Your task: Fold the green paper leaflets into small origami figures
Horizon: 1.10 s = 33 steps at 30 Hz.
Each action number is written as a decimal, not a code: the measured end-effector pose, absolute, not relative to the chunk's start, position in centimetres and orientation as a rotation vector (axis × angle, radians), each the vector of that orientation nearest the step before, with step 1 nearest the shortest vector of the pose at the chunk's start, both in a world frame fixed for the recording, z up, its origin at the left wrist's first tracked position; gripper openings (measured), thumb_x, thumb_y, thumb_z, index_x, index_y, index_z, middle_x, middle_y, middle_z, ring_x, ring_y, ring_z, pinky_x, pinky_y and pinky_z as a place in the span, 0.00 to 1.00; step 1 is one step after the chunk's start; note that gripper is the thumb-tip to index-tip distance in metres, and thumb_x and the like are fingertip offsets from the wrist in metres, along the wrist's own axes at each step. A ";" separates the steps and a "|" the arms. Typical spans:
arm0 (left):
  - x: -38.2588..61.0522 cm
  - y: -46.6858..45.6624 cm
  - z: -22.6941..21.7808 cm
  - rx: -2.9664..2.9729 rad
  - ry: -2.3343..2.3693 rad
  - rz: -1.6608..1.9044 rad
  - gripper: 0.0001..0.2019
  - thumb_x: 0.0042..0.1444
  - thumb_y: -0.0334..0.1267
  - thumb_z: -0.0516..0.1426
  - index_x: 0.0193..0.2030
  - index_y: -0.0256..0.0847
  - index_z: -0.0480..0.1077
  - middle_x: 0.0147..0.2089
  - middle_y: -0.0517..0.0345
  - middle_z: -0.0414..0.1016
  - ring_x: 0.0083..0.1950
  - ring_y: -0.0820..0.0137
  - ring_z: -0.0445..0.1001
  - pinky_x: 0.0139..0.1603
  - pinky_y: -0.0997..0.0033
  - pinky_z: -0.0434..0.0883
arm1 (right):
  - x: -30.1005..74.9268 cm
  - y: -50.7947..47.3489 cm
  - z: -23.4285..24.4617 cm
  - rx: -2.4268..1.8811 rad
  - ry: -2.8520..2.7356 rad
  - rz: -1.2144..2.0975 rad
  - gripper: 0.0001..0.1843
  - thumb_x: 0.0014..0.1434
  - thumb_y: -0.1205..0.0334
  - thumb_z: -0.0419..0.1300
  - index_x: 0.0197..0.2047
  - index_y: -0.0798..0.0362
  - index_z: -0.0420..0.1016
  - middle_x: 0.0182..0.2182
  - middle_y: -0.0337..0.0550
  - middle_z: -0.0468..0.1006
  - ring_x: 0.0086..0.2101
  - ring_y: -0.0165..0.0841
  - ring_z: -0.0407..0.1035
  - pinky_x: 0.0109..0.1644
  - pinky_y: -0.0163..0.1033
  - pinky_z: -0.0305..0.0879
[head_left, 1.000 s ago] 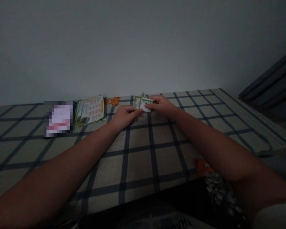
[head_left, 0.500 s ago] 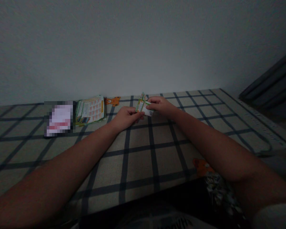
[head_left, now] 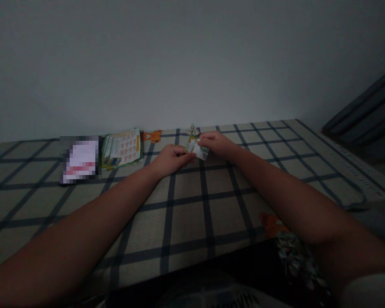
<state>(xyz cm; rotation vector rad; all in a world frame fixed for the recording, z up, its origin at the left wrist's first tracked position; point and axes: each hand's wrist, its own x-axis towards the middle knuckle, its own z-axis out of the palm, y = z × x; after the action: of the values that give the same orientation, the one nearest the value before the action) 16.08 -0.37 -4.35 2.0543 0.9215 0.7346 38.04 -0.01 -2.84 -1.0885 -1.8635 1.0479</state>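
Note:
A small folded piece of printed paper [head_left: 201, 152], green, orange and white, is held between my two hands above the checked cloth. My left hand [head_left: 173, 159] pinches its left edge, thumb on top. My right hand [head_left: 214, 144] grips the upper right side with thumb and bent fingers. A pointed flap of the paper sticks up between the hands. My fingers hide part of the folds. To the left lies a stack of printed leaflets [head_left: 123, 147] in the same colours.
Left of the leaflets is a blurred-out flat item with a dark edge [head_left: 81, 161]. The checked cloth [head_left: 186, 218] carries orange bear prints. A grey wall [head_left: 192, 64] stands behind, and dark folded fabric [head_left: 368, 111] hangs at the right. Crumpled patterned pieces [head_left: 297, 256] lie near my right forearm.
The folded paper has tilted and shifted slightly down and to the right. My right thumb has moved a little up on it. Both hands keep hold of it.

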 end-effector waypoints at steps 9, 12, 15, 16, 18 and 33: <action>16.3 -0.6 -4.0 2.063 0.916 0.711 0.21 0.56 0.53 0.61 0.21 0.38 0.74 0.17 0.61 0.65 0.20 0.76 0.58 0.21 0.74 0.53 | 38.0 0.0 -2.8 -1.129 -1.872 1.022 0.14 0.60 0.57 0.57 0.25 0.53 0.67 0.24 0.37 0.67 0.28 0.29 0.61 0.33 0.36 0.57; 16.3 -0.7 -4.1 1.991 0.962 0.809 0.20 0.56 0.54 0.61 0.26 0.37 0.78 0.18 0.60 0.68 0.21 0.75 0.61 0.22 0.74 0.56 | 38.0 0.0 -2.7 -1.058 -1.837 1.023 0.16 0.63 0.53 0.59 0.28 0.54 0.69 0.26 0.38 0.69 0.28 0.29 0.62 0.32 0.35 0.60; 16.3 -0.7 -4.3 1.892 1.047 0.931 0.20 0.56 0.55 0.62 0.28 0.37 0.79 0.18 0.61 0.67 0.21 0.75 0.61 0.22 0.74 0.56 | 37.9 0.1 -2.8 -0.971 -1.805 1.114 0.15 0.61 0.50 0.64 0.34 0.55 0.72 0.28 0.38 0.73 0.29 0.28 0.65 0.31 0.33 0.65; 16.3 -0.7 -4.3 1.862 1.064 0.959 0.20 0.57 0.55 0.62 0.29 0.37 0.79 0.19 0.61 0.67 0.21 0.75 0.61 0.22 0.74 0.56 | 37.9 0.2 -2.9 -0.947 -1.797 1.149 0.15 0.59 0.51 0.66 0.36 0.55 0.73 0.29 0.39 0.74 0.29 0.28 0.66 0.31 0.33 0.66; 16.3 -0.6 -4.5 1.817 1.072 1.002 0.21 0.56 0.55 0.63 0.30 0.37 0.79 0.19 0.61 0.68 0.20 0.75 0.62 0.22 0.74 0.56 | 37.9 0.4 -3.1 -0.915 -1.770 1.191 0.16 0.55 0.53 0.70 0.39 0.55 0.73 0.32 0.40 0.77 0.30 0.28 0.68 0.32 0.32 0.69; 16.6 -0.1 -4.3 1.699 1.061 1.078 0.25 0.58 0.62 0.61 0.33 0.39 0.78 0.19 0.61 0.68 0.19 0.75 0.59 0.21 0.72 0.52 | 37.9 0.9 -3.6 -0.910 -1.727 1.054 0.19 0.53 0.52 0.71 0.40 0.54 0.72 0.30 0.37 0.75 0.27 0.26 0.68 0.31 0.33 0.66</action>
<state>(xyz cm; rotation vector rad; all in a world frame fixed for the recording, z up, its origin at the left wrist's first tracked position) 16.63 -0.11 -4.28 1.6991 1.0608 1.0776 37.88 0.92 -3.57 -0.9103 -1.7266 1.0541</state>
